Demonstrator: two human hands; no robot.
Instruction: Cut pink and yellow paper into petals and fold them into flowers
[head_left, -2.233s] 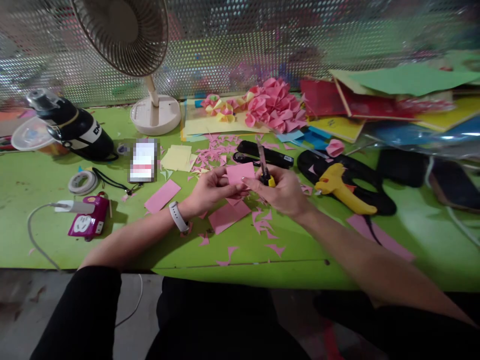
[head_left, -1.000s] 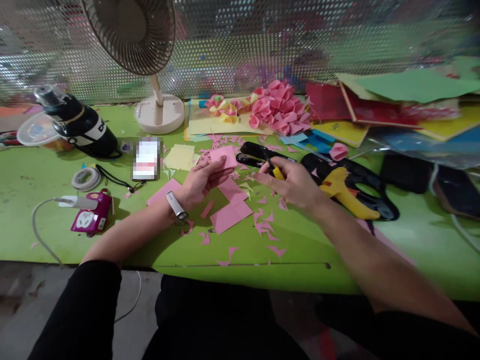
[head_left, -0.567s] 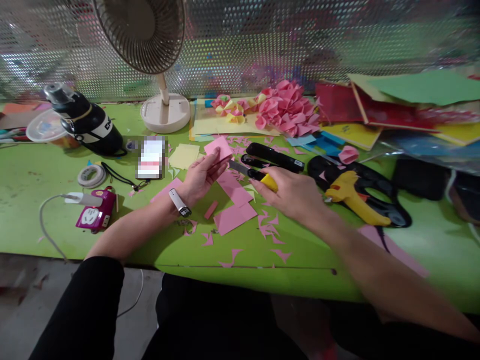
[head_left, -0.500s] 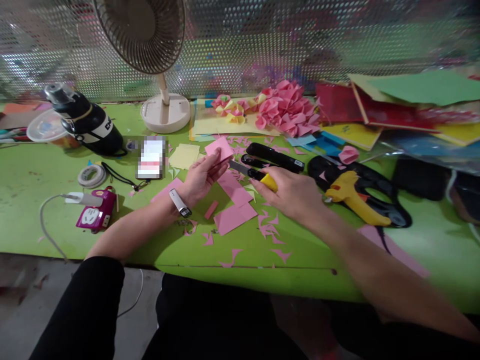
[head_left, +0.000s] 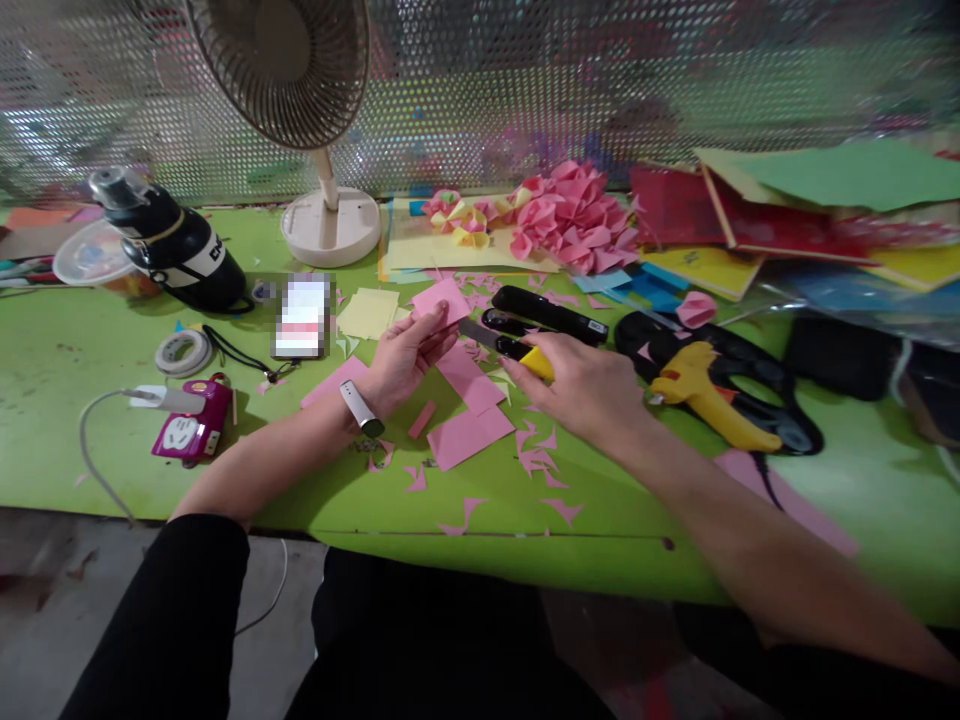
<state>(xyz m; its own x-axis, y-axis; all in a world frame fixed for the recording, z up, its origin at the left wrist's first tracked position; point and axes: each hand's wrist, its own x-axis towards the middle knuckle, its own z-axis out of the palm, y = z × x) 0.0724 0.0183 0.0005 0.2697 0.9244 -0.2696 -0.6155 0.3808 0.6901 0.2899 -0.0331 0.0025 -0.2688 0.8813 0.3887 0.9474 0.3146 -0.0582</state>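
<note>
My left hand pinches a small pink paper square between thumb and fingers, above the table. My right hand is wrapped round the yellow and black handle of a pair of scissors. Their dark blades point left, and the tip is close to the paper's lower right edge; whether they touch it I cannot tell. Beneath my hands lie more pink paper sheets and many curved pink scraps. A stack of pale yellow paper squares lies just beyond my left hand.
A black stapler lies behind my right hand, and a yellow glue gun rests to its right. Folded pink paper flowers are heaped at the back. On the left stand a fan, a black bottle, a phone and tape.
My left hand and the pink square have shifted very slightly to the right, and my left wrist has turned a little. The scissors stay almost in place.
</note>
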